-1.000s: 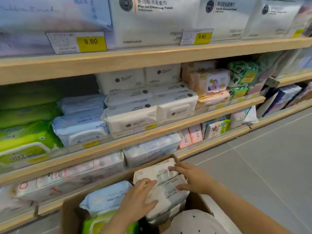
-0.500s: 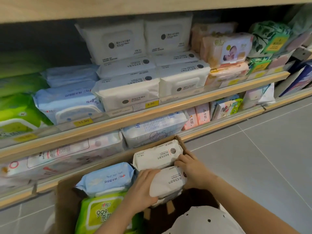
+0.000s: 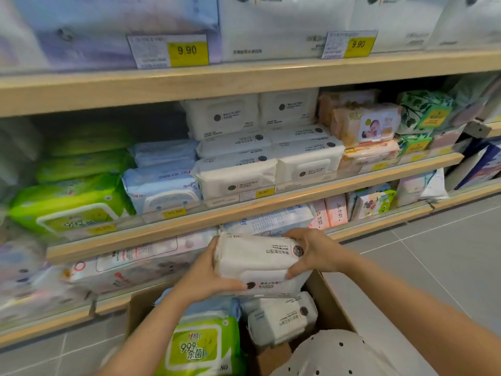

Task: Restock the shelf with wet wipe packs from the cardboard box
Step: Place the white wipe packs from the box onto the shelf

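Observation:
Two white wet wipe packs (image 3: 257, 260), stacked one on the other, hang above the open cardboard box (image 3: 332, 302). My left hand (image 3: 202, 275) grips their left end and my right hand (image 3: 311, 251) grips their right end. Inside the box lie another white pack (image 3: 282, 320), a green pack (image 3: 200, 346) and a pale blue pack, partly hidden under my left arm. Matching white packs (image 3: 235, 177) are stacked on the middle wooden shelf (image 3: 244, 210), above and behind the held packs.
Green packs (image 3: 67, 204) and blue packs (image 3: 162, 188) fill the middle shelf's left; pink baby-wipe packs (image 3: 366, 126) sit at its right. The top shelf carries large white bags with 9.90 price tags (image 3: 187, 51). Grey tiled floor (image 3: 433, 267) lies to the right.
Both hands have lifted the two white packs out of the box, up to the lower shelf's height. The view has tilted back up toward the shelves.

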Demonstrator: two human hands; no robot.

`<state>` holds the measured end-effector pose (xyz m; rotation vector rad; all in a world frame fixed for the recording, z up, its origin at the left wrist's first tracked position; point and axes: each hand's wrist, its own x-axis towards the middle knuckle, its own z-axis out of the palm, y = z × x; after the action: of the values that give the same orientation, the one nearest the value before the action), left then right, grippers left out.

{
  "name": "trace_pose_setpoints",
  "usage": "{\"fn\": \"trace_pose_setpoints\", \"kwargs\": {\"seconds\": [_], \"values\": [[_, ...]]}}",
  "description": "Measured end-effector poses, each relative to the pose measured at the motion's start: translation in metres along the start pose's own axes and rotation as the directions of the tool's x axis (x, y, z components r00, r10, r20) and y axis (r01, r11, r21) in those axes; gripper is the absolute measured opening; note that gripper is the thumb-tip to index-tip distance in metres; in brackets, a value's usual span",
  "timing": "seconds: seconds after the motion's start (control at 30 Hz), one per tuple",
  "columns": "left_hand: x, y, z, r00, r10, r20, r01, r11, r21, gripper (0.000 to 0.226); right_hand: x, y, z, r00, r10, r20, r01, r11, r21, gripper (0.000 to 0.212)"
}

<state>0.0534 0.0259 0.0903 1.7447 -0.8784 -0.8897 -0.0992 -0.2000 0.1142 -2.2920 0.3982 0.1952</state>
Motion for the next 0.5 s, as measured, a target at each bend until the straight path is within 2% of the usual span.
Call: {"fn": "trace_pose_setpoints", "kwargs": {"seconds": [0.1, 0.23, 0.3, 0.4, 0.5], "values": [[-0.010, -0.004, -0.018, 0.993, -0.050, -0.108, 0.044, 0.998, -0.050, 0.084, 0.013, -0.012, 0.011, 0.999, -0.035, -0.013, 0.036, 0.993, 0.111, 0.070], [-0.036, -0.027, -0.052, 0.962, -0.141, -0.235, 0.127, 0.989, -0.073, 0.106, 0.031, -0.011, 0.028, 0.998, -0.045, -0.043, 0.051, 0.986, 0.161, 0.086], [-0.050, -0.037, -0.068, 0.937, -0.176, -0.302, 0.159, 0.984, -0.080, 0.108, 0.037, 0.005, 0.036, 0.998, -0.053, -0.040, 0.056, 0.997, 0.062, 0.093], [-0.066, -0.051, -0.088, 0.898, -0.240, -0.369, 0.208, 0.970, -0.124, 0.104, 0.045, 0.033, 0.051, 0.998, -0.051, 0.033, 0.055, 0.989, -0.135, 0.086], [-0.073, -0.068, -0.098, 0.874, -0.297, -0.385, 0.267, 0.955, -0.132, 0.116, 0.057, 0.055, 0.066, 0.998, -0.021, 0.067, 0.041, 0.948, -0.315, 0.086]]}}
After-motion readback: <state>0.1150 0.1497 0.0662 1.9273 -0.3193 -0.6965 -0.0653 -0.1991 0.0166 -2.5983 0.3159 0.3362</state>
